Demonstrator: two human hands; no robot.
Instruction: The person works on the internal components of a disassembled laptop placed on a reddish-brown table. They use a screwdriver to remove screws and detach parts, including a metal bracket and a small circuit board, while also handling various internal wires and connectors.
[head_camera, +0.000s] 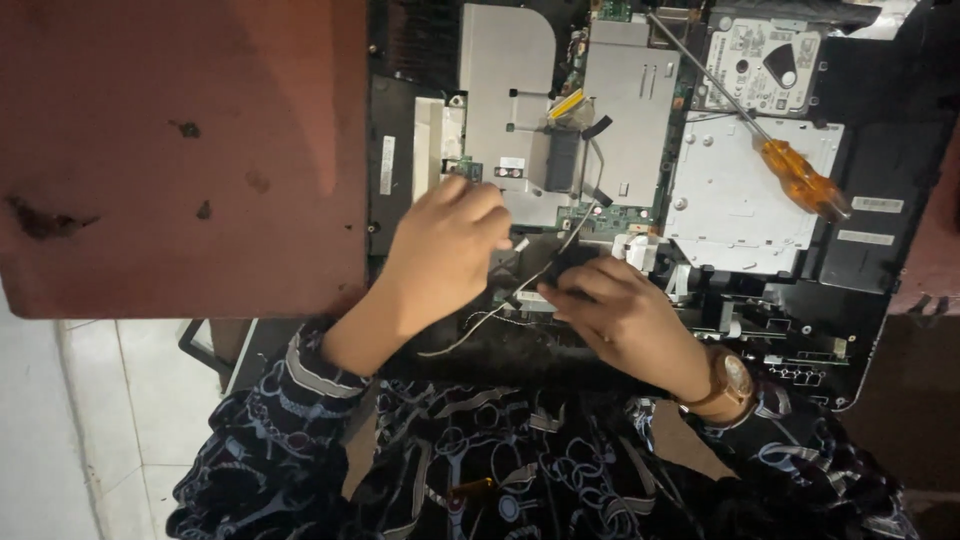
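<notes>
Your left hand (445, 250) pinches a small white connector (521, 244) in a narrow grip over the opened laptop (870, 270), just below its silver metal plate (505, 90). Your right hand (625, 320) presses its fingertips (560, 295) on the thin white wire (500, 305) beside it; its grip I cannot tell. An orange-handled screwdriver (800, 175) lies right of that plate, on the red-brown surface (180, 150).

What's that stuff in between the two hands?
In the head view, thin white wires run between the left hand and right hand, over the opened laptop.
</notes>
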